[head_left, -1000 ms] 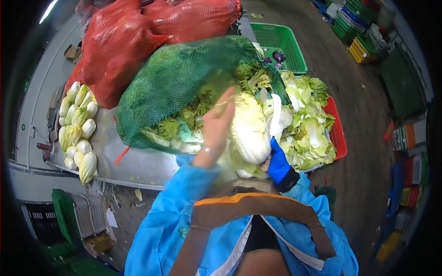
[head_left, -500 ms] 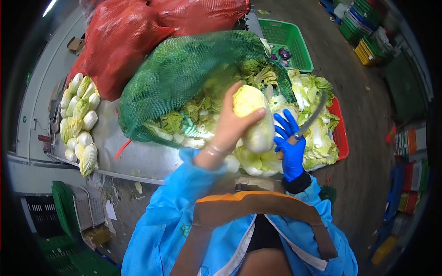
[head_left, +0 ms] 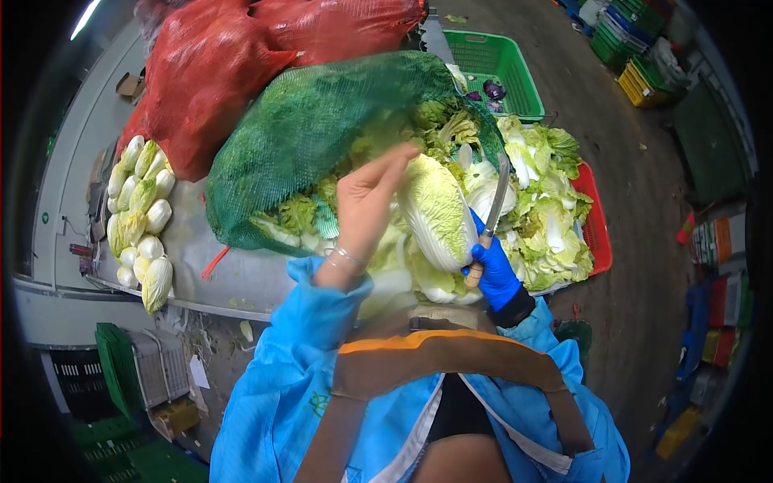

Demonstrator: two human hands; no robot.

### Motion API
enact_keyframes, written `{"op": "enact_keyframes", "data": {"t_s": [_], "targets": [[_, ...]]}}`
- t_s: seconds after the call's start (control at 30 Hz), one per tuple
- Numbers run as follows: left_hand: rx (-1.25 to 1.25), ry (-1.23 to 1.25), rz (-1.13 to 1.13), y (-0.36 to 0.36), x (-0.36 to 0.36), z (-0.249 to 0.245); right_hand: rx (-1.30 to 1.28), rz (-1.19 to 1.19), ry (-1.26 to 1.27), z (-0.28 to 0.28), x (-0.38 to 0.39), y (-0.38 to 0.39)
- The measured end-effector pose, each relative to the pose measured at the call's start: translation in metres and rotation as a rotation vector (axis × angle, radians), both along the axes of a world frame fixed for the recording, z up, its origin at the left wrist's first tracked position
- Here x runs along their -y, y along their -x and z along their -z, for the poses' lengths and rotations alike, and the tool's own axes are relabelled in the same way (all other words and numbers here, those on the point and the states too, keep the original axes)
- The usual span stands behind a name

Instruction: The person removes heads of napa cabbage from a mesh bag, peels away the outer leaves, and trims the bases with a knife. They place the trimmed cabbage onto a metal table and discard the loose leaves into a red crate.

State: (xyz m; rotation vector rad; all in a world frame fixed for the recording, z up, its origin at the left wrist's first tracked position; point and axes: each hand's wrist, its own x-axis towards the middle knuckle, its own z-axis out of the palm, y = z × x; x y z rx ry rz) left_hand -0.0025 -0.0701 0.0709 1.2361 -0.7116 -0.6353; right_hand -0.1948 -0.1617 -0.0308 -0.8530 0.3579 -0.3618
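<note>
A trimmed napa cabbage (head_left: 435, 211) is tilted in front of me, pale green at the top with a white base. My left hand (head_left: 364, 208), bare and slightly blurred, is at its left side with fingers stretched out, the tips by the cabbage's upper end. In a blue glove, my right hand (head_left: 498, 272) grips the wooden handle of a knife (head_left: 499, 197), whose blade points up and away. The cabbage's lower right side rests against that glove. Beneath and behind lie loose cabbage leaves, spilling from a green mesh sack (head_left: 282, 153).
Finished-looking cabbages (head_left: 146, 216) are stacked at the left of the metal table (head_left: 221, 274). Red mesh sacks (head_left: 217, 80) stand behind. A red crate (head_left: 594, 221) heaped with leaves is at right; a green crate (head_left: 527, 80) holding purple pieces sits farther back.
My left hand has loosened from around the cabbage and moved left and down. The cabbage has turned, its base now against the right glove. The knife has swung more upright.
</note>
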Motion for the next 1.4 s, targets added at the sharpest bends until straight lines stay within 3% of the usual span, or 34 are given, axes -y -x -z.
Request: {"op": "enact_keyframes", "data": {"t_s": [0.07,0.17,0.2,0.23,0.3,0.37,0.43,0.5,0.57,0.63,0.67,0.7,0.73,0.77,0.83,0.9,0.97,1.07,1.1,1.13,1.17,1.23,1.3,1.37,1.4], "targets": [[-0.08,0.023,0.015,-0.003,0.001,0.001,-0.02,0.028,0.003,0.0,0.002,0.0],[0.301,-0.246,-0.018,-0.018,0.011,0.012,0.073,0.005,0.035,0.002,0.004,0.002],[0.019,-0.323,0.226,-0.022,0.008,0.006,0.104,-0.009,-0.004,0.01,0.006,0.003],[0.023,-0.324,0.218,-0.02,0.006,0.003,0.136,-0.019,-0.047,0.015,0.006,0.003],[-0.002,-0.14,0.157,-0.01,0.002,0.003,0.182,-0.001,-0.074,0.016,0.002,0.004],[0.045,-0.182,0.062,0.002,-0.001,0.002,0.114,-0.052,-0.075,0.023,0.005,0.011],[0.017,0.002,-0.13,0.014,-0.006,0.0,0.082,-0.022,-0.082,0.019,0.004,0.011],[0.077,-0.004,-0.146,0.024,-0.02,-0.009,0.049,0.014,-0.092,0.017,0.001,0.008],[-0.091,0.01,0.217,0.031,-0.038,-0.022,-0.065,0.098,-0.315,0.02,0.003,0.004],[-0.067,-0.457,0.633,0.038,-0.048,-0.028,-0.124,0.147,-0.419,0.017,0.01,0.004],[0.237,-0.582,0.744,0.044,-0.051,-0.001,-0.038,0.123,-0.546,0.015,0.013,0.004],[0.571,-0.588,0.729,0.042,-0.062,0.052,0.049,0.098,-0.674,0.013,0.015,0.005],[0.675,-0.691,0.532,0.037,-0.071,0.078,0.048,0.101,-0.674,0.014,0.018,0.008],[0.774,-0.791,0.333,0.031,-0.08,0.09,0.05,0.147,-0.631,0.017,0.023,0.015],[1.07,-0.697,0.061,0.018,-0.099,0.092,0.05,0.25,-0.554,0.026,0.033,0.035],[1.136,-1.028,0.132,0.008,-0.132,0.12,-0.011,0.359,-0.534,0.033,0.043,0.071],[0.943,-1.268,0.082,0.037,-0.134,0.16,-0.162,0.472,-0.587,0.017,0.044,0.103],[0.97,-0.954,-0.052,0.077,-0.079,0.192,-0.094,0.547,-0.567,0.008,0.032,0.137],[0.893,-0.996,-0.044,0.092,-0.054,0.182,-0.149,0.605,-0.554,-0.007,0.027,0.143],[0.873,-1.072,-0.035,0.106,-0.029,0.172,-0.075,0.517,-0.527,0.005,0.027,0.157],[0.865,-1.038,-0.006,0.113,-0.007,0.173,-0.004,0.45,-0.49,0.021,0.029,0.175],[0.858,-0.891,0.067,0.136,0.037,0.173,-0.183,0.593,-0.498,0.011,0.027,0.171],[0.847,-0.742,0.228,0.156,0.085,0.169,-0.145,0.507,-0.52,0.015,0.034,0.178],[0.721,-0.412,0.291,0.169,0.128,0.171,-0.05,0.502,-0.561,0.023,0.043,0.184],[0.723,-0.404,0.3,0.165,0.146,0.165,0.068,0.345,-0.545,0.025,0.05,0.19]]}}
